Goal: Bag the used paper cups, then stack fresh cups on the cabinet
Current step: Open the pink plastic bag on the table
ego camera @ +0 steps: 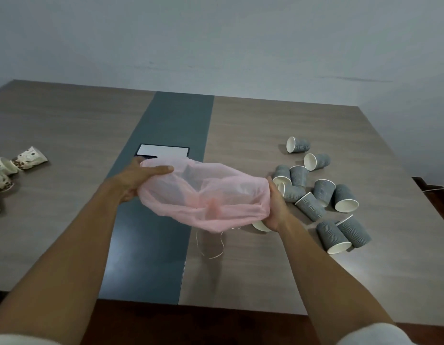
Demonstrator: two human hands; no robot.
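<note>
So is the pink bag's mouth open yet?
Open. The left hand and right hand hold the pink bag by opposite edges, stretching it wide above the table. Whether any cups are inside, cannot tell.

A wide surface (66,115) of grey-brown wood grain fills the middle of the view, with a dark blue-grey band (163,220) running down its centre from the far edge to the near one. Behind it rises a plain pale grey wall (216,41), lightly scuffed and evenly lit. Dark reddish-brown floor (191,324) shows below the near edge.
</note>
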